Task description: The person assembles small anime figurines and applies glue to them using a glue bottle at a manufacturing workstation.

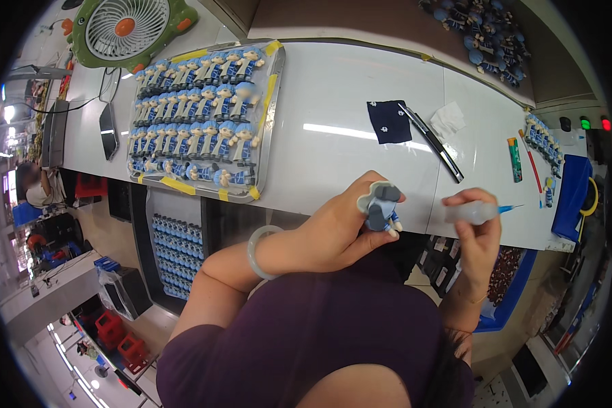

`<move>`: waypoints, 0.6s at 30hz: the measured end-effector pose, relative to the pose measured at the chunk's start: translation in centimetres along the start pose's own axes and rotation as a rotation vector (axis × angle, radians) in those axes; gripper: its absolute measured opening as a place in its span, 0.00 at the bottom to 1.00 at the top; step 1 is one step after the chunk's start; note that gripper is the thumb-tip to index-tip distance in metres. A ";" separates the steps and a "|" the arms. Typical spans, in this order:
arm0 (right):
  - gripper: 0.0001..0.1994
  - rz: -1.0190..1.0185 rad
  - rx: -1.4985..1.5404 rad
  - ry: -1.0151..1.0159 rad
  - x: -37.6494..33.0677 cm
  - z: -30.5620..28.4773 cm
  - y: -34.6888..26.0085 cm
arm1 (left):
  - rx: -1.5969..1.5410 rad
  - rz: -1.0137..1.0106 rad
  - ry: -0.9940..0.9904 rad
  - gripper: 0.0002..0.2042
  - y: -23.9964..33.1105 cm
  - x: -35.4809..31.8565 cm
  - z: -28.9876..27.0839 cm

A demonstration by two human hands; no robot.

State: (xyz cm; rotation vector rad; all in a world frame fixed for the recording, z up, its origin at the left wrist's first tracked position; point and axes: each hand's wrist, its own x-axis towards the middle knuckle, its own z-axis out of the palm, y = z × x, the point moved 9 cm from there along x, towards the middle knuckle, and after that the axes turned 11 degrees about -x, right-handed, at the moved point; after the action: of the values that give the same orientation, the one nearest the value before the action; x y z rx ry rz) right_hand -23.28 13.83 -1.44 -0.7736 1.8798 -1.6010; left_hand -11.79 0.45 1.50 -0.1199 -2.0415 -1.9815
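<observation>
While L hand (347, 221) grips 1 blue-and-cream figurine (385, 208), dark shoes up, at frame centre, R hand (481, 234), apart from it to the right, is closed round 1 translucent needle-tip bottle (470, 213), needle aimed frame right. Step in hand, prob.: figurine angled for work w/ bottle. Next move calls for needle turned toward figurine, L grip steady. Surrounds: metal tray (277, 68) of like figurines, upper L; dark cloth (389, 122), blk/silver utility knife (436, 148), white tissue (447, 120), upper R. In the way: fingers hide part of figurine.
</observation>
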 end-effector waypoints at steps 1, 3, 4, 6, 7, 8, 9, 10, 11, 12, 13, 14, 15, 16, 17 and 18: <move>0.18 0.002 0.000 0.001 -0.4 0.4 -0.3 | 0.018 0.062 0.050 0.19 0.3 0.0 -0.3; 0.20 0.040 -0.074 -0.073 -0.9 1.8 -0.2 | 0.102 0.043 0.051 0.20 0.2 0.0 -0.4; 0.18 0.011 -0.106 -0.052 -0.9 1.9 -0.5 | 0.188 0.026 0.051 0.20 0.1 0.0 -0.4; 0.17 -0.026 -0.165 -0.050 -0.8 2.1 -1.1 | 0.247 0.040 0.073 0.21 0.5 0.2 -0.6; 0.15 -0.063 -0.223 -0.047 -0.8 2.2 -1.5 | 0.307 0.054 0.095 0.22 0.8 0.2 -0.7; 0.15 -0.063 -0.223 -0.048 -0.7 2.2 -1.5 | 0.307 0.053 0.095 0.22 0.8 0.2 -0.7; 0.14 -0.132 -0.307 -0.013 -0.6 2.1 -2.1 | 0.317 0.044 0.104 0.22 0.9 0.2 -0.8; 0.13 -0.200 -0.392 0.023 -0.6 2.0 -2.8 | 0.326 0.034 0.112 0.21 0.8 0.1 -0.9; 0.13 -0.198 -0.394 0.023 -0.5 2.0 -2.8 | 0.323 0.034 0.111 0.21 0.8 0.1 -0.9; 0.13 -0.213 -0.424 0.032 -0.5 2.0 -3.0 | 0.274 0.044 0.090 0.21 0.8 0.1 -0.9; 0.13 -0.230 -0.453 0.040 -0.6 2.0 -3.2 | 0.229 0.054 0.069 0.21 0.9 0.1 -0.7; 0.13 -0.230 -0.452 0.040 -0.6 2.1 -3.3 | 0.229 0.054 0.069 0.21 0.8 -0.1 -0.6; 0.13 -0.235 -0.454 0.040 -0.6 2.1 -3.4 | 0.163 0.071 0.084 0.18 0.7 -0.3 -0.5; 0.13 -0.238 -0.457 0.042 -0.6 2.1 -3.5 | 0.095 0.088 0.097 0.16 0.6 -0.4 -0.5; 0.13 -0.236 -0.458 0.045 -0.7 2.0 -3.5 | 0.093 0.087 0.095 0.16 0.8 -0.3 -0.5; 0.13 -0.244 -0.459 0.041 -0.7 2.0 -3.7 | 0.111 0.074 0.050 0.17 0.9 -0.2 -0.3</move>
State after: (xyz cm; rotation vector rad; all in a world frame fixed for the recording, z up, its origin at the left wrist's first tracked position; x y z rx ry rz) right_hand -21.03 12.53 1.94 -1.2092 2.2916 -1.3360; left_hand -11.34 0.23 2.33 -0.1193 -2.0787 -1.8057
